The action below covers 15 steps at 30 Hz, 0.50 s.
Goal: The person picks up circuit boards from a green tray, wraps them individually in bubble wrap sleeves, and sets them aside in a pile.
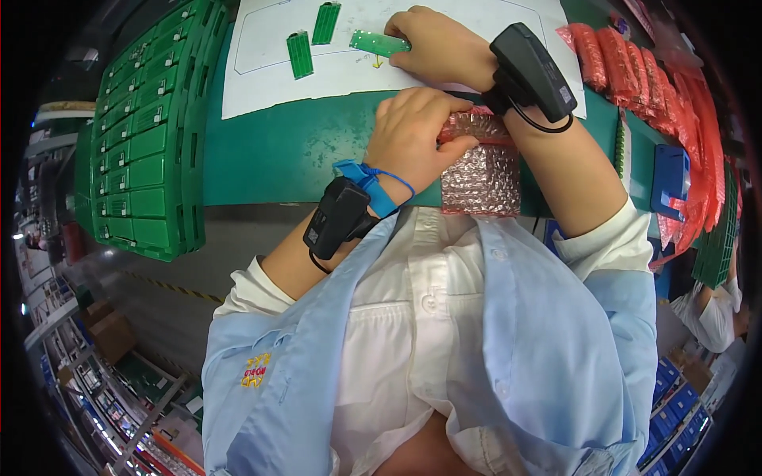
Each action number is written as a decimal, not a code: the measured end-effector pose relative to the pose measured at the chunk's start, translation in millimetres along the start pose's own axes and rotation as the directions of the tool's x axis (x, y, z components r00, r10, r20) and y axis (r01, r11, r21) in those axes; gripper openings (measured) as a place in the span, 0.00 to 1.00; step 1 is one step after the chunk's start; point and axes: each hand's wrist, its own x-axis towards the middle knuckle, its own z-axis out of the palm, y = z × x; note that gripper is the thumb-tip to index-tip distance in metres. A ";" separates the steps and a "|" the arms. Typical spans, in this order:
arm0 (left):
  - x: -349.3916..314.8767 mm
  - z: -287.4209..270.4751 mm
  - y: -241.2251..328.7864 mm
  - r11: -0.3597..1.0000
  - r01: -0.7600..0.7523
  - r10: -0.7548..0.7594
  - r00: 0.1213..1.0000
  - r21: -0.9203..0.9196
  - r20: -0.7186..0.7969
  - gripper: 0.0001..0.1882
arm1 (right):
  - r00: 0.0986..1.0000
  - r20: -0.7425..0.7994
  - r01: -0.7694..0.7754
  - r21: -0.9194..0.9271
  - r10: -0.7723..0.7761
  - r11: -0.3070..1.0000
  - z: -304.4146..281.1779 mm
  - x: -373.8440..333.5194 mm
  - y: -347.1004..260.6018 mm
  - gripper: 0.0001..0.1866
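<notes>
Between the thumb and fingers of my right hand (441,46) is the end of a small green circuit board (373,41), low over the white paper sheet (262,83). Two more green boards, one nearer (300,55) and one farther (325,23), lie on that sheet to the left. Close to my body, my left hand (417,131) is closed on the upper left edge of a pinkish bubble-wrap bag (480,178), its thumb across the front. What the bag contains is hidden. A blue strap circles my left wrist, and each wrist carries a black device.
Stacked green trays (147,143) holding boards stand at the left edge of the green work mat (270,151). Wrapped red bubble-wrap bundles (615,63) line the right side, near a blue box (671,178). Another person's sleeve (706,317) shows at far right.
</notes>
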 end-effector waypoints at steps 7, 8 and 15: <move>-6.0 6.2 -8.1 0.999 -0.013 0.013 1.000 -0.032 -0.008 0.20 | 0.988 0.075 -0.154 0.408 0.136 0.900 -47.8 -38.7 15.4 0.10; -5.8 9.7 -7.6 0.999 -0.017 0.017 1.000 -0.035 -0.002 0.20 | 0.995 0.015 -0.091 0.466 0.096 0.880 -52.1 -56.2 35.1 0.12; -2.9 22.0 -9.6 0.998 0.049 -0.049 0.999 -0.028 -0.003 0.20 | 0.832 0.206 -0.551 0.404 0.515 0.730 -46.8 -143.4 32.4 0.11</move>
